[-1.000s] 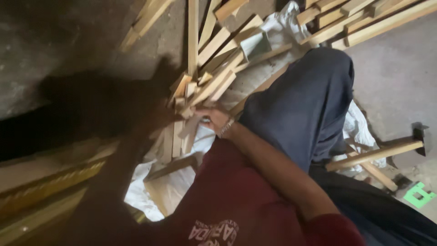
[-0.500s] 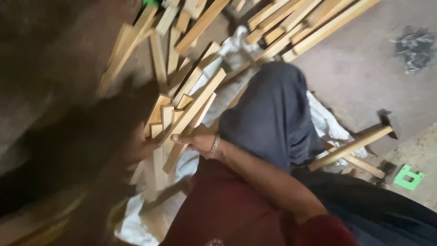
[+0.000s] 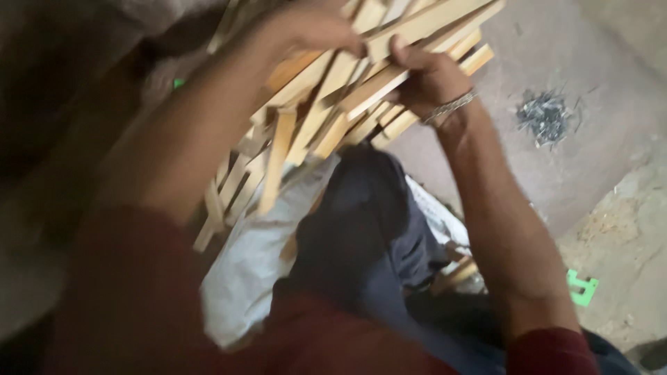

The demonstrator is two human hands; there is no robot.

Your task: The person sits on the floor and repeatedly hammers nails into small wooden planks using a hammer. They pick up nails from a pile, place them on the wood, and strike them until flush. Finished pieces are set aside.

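Both hands were closed on one loose bundle of wooden slats [image 3: 347, 104], raised clear of the floor in front of the person. Left hand [image 3: 306, 31] gripped the bundle from above and on its left side, fingers curled over the upper slats. Right hand [image 3: 424, 80] clasped it from the right, thumb pressed on a top slat and fingers wrapped beneath; a thin bracelet [image 3: 450, 105] circled that wrist. Holding from opposite sides appeared to keep the uneven pieces from sliding apart, since the slats differed in length and lay at slightly different angles. Several hung down and leftward out of the grip, their lower ends fanning over a white sack [image 3: 253, 267] spread on the floor below. A knee in dark trousers [image 3: 361, 222] rose directly under the bundle, and the sack lay against its left side. Red sleeves [image 3: 132, 292] covered both upper arms. Toward the right edge of the floor lay a small heap of dark nails [image 3: 545, 114], well apart from the slats. Lower right, a small green object [image 3: 582, 286] rested on paler, dusty ground; its kind could not be told. Motion blur hid finer detail of the left hand.
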